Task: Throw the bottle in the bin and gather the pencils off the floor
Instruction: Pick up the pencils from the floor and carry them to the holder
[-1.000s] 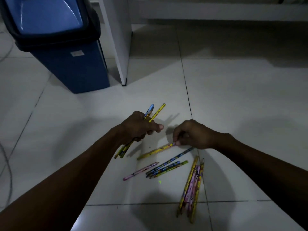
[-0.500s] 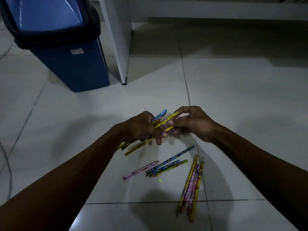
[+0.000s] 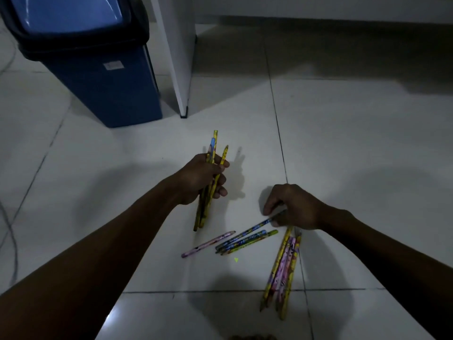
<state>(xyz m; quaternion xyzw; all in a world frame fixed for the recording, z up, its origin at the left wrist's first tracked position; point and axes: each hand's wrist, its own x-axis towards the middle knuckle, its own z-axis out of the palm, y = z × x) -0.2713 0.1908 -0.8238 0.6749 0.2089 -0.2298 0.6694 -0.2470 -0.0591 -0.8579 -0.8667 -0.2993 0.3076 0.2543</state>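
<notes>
On the floor (image 3: 343,133), the handoff is done — the yellow pencil passed over half a second ago now sits in the left hand (image 3: 199,180), which grips a bundle of pencils (image 3: 210,182) pointing up and away. The right hand (image 3: 291,207) has dropped back down and pinches the tip of a blue pencil (image 3: 255,228) lying flat. Judgement: gathering is partway, one by one. A pink pencil (image 3: 208,244), two more beside the blue one and a cluster of pencils (image 3: 282,268) under the right wrist wait on the tiles. No bottle in view — likely binned already, can't confirm. Blue bin (image 3: 105,77) stands far left beside a white furniture leg (image 3: 175,57); glossy white tiles, dim room.
</notes>
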